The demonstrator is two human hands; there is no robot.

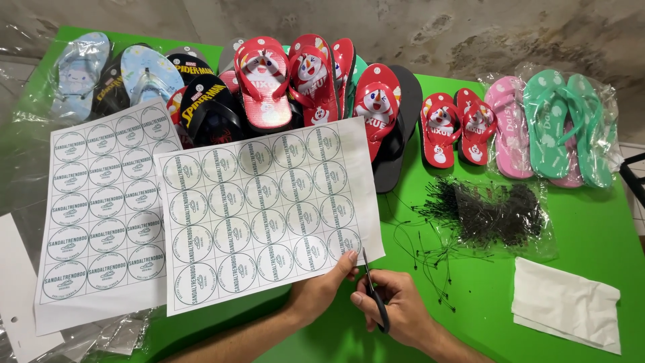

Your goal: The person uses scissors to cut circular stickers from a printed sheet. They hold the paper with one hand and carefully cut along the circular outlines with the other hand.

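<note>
I look down on a bright green table [591, 222] that carries everything, pushed against a rough grey wall. Along its far edge lies the largest group, a heap of flip-flops [282, 81]: red ones with a cartoon figure, black ones, pale blue ones still in clear wrap. They overlap like a stock pile, so each pair stays within reach. To the right, apart from the heap, sit two small red pairs [457, 128] and a bagged set of pink and green sandals [551, 124], laid flat side by side.

In front of the heap lie two printed sheets of round labels. The left sheet [101, 202] rests flat on the table. The sheet being worked [262, 208] is lifted at its near right corner by my left hand [322, 292], thumb on top and fingers under, pinching it so the edge stays taut and off the surface for the blades.

Right of it a loose tangle of black tag loops [484, 212] lies on clear plastic, which seems to keep them together. A folded white tissue [564, 302] rests near the table's right corner.

My right hand [396, 306] is closed through the handles of black scissors [373, 289], blades pointing up at the sheet's lower right corner, touching or just short of the edge; I cannot tell which.
</note>
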